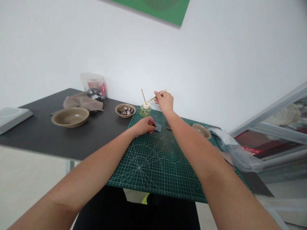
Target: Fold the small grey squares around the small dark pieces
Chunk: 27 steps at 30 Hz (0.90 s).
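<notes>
My right hand (165, 100) is closed around a thin wooden stick (152, 99), held slanting with its lower tip at the mouth of a small glass jar (145, 111). A second thin stick (143, 95) leans upright out of the jar's pale neck. On the green cutting mat (148, 159), my left hand (145, 126) pinches the edge of a small flat grey piece (158, 127). Something small and dark shows at its fingertips, too small to name. A dark flat piece (169, 126) lies partly hidden behind my right forearm.
Left of the mat stand a bowl of small dark-and-light pieces (125, 110), a larger brown bowl (70, 117), a crumpled cloth (82, 102), a clear tub (94, 86) and a white device (14, 116). On the right are a small bowl (201, 131) and a plastic bag (237, 153).
</notes>
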Tool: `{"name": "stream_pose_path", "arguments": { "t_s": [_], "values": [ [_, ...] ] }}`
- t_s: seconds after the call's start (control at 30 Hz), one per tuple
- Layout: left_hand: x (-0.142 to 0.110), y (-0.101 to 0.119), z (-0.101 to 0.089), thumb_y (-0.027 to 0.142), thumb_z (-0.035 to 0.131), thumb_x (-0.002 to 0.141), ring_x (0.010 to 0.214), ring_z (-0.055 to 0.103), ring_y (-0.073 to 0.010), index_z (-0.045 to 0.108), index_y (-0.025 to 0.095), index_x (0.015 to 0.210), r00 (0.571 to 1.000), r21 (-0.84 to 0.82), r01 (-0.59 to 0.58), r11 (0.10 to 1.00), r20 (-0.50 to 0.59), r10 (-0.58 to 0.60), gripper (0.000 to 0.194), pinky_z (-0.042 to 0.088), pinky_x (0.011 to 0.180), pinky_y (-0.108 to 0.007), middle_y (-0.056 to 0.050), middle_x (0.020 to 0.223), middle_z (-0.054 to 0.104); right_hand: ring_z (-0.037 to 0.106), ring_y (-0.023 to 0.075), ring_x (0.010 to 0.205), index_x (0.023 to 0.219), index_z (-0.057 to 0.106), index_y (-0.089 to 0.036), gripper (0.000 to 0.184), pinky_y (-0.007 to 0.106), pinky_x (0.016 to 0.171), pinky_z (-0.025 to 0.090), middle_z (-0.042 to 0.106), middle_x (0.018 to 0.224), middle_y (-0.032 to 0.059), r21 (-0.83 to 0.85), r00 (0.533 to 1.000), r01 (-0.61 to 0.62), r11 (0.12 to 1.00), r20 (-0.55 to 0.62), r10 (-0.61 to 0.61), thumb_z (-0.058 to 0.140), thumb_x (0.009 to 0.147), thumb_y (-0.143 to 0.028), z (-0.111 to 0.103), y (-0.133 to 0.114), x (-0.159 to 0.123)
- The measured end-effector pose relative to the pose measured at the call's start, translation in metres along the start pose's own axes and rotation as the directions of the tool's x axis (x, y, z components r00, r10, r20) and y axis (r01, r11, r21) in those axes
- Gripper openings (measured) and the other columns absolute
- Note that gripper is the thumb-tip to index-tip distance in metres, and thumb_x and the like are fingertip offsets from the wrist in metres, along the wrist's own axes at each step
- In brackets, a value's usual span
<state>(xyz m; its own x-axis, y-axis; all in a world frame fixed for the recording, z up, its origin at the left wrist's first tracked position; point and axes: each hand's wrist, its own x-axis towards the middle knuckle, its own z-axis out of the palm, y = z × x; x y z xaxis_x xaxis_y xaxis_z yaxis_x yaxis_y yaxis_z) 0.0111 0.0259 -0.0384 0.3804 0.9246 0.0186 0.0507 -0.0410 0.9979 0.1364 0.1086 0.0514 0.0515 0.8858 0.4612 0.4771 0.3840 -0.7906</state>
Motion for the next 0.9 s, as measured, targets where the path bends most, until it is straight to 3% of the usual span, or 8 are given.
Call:
{"name": "stream_pose_path", "arguments": {
  "t_s": [0.23,0.4,0.73,0.9],
  "values": [
    [-0.001,0.003,0.001,0.001,0.072,0.078,0.046,0.058,-0.0083,0.054,0.016,0.081,1.0,0.013,0.004,1.0,-0.006,-0.004,0.024,0.049,0.048,-0.02,0.007,0.056,0.06,0.074,0.0184,0.078,0.083,0.067,-0.019,0.037,0.031,0.079,0.059,0.072,0.077,0.0032,-0.155,0.991,0.134,0.979,0.029,-0.131,0.055,0.1,-0.049,0.004,-0.003,-0.001],
    [-0.001,0.003,0.002,-0.001,0.07,0.078,0.045,0.057,-0.0081,0.052,0.017,0.08,1.0,0.003,0.008,1.0,-0.008,-0.008,0.026,0.049,0.048,-0.019,0.008,0.055,0.057,0.072,0.0169,0.072,0.083,0.065,-0.02,0.041,0.03,0.076,0.058,0.068,0.072,0.0008,-0.174,0.978,0.207,0.963,0.006,-0.209,0.051,0.102,-0.053,-0.001,-0.016,-0.005],
    [-0.001,0.002,0.002,-0.001,0.069,0.079,0.047,0.057,-0.0081,0.051,0.017,0.081,1.0,0.011,0.013,1.0,-0.003,-0.013,0.025,0.049,0.049,-0.02,0.008,0.058,0.058,0.072,0.0193,0.071,0.077,0.064,-0.019,0.036,0.034,0.076,0.059,0.064,0.063,0.0012,-0.231,0.988,0.145,0.962,-0.022,-0.154,0.052,0.102,-0.042,-0.006,-0.023,-0.002],
    [-0.002,0.003,0.002,0.001,0.069,0.079,0.047,0.057,-0.0083,0.052,0.017,0.081,1.0,0.023,0.01,1.0,0.0,-0.01,0.024,0.048,0.049,-0.02,0.008,0.058,0.058,0.071,0.0196,0.069,0.075,0.065,-0.018,0.035,0.036,0.078,0.06,0.065,0.065,0.0031,-0.215,0.994,0.113,0.97,0.035,-0.108,0.056,0.101,-0.04,-0.006,-0.017,0.0]
  ]
}}
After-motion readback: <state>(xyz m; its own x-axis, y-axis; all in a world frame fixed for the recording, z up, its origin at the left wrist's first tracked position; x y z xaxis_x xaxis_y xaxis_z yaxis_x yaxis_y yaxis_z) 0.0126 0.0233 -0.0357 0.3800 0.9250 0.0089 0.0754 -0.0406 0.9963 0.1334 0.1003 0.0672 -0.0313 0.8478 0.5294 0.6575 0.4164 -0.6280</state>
